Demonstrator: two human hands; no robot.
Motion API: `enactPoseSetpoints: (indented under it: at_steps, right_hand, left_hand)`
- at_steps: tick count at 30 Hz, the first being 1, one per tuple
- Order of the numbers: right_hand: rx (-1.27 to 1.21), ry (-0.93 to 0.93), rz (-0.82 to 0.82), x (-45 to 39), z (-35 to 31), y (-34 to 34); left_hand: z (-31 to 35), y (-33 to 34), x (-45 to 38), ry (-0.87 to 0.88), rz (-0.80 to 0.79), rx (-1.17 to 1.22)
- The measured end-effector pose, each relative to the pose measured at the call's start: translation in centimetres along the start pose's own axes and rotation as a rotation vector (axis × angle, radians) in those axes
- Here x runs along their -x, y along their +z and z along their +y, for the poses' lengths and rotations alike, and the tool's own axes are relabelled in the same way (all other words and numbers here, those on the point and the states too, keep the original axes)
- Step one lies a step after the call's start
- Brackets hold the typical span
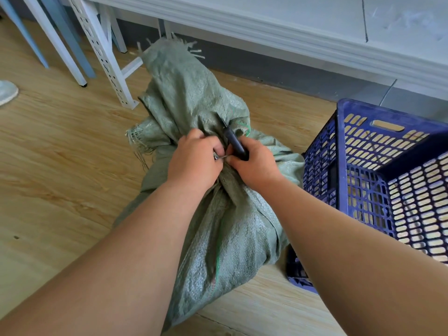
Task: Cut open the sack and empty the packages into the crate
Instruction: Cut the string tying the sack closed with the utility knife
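Sack [194, 112] lies on the floor [60, 146] in front of me, green and woven, its neck bunched and tied. My left hand [194, 158] grips that neck — fingers curled into the cloth by the tie [221, 158]. My right hand [254, 163] is closed round a dark knife [234, 141], its tip against the sack. Crate [388, 166] — blue, slotted — stands just right of the sack.

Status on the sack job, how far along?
Early. Done: nothing visible; the sack is tied at its neck and the crate holds no packages. In hand: left hand grips the neck and tie, right hand holds a dark cutter there. Left: cut, then empty into crate.
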State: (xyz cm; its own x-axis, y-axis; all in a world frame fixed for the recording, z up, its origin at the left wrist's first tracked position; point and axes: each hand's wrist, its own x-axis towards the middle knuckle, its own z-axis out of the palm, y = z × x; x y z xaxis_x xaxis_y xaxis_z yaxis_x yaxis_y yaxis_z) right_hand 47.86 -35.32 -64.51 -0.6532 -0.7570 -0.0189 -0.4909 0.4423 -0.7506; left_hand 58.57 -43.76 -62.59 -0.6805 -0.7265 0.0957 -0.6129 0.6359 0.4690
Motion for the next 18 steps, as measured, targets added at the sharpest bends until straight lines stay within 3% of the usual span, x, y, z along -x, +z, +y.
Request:
enactPoseSetpoints:
  at_steps: [4,7,9,14,18]
  right_hand:
    - [-0.079,0.064,0.023,0.1,0.0,-0.6]
    - [-0.106,0.05,0.286,1.8,-0.1,-0.5]
    - [-0.117,0.075,0.35,3.6,-0.4,0.1]
    - [-0.092,0.304,0.176,6.5,-0.8,1.6]
    - [-0.103,0.398,0.146,6.2,-0.8,1.4]
  left_hand:
    - [-0.3,0.5,-0.1,0.023,0.034,0.178]
    - [-0.2,0.4,-0.5,0.016,0.059,0.235]
    - [-0.1,0.6,-0.7,0.009,0.055,0.234]
    - [-0.1,0.7,-1.2,-0.038,0.034,0.254]
    - [-0.2,0.6,-1.2,-0.045,0.01,0.253]
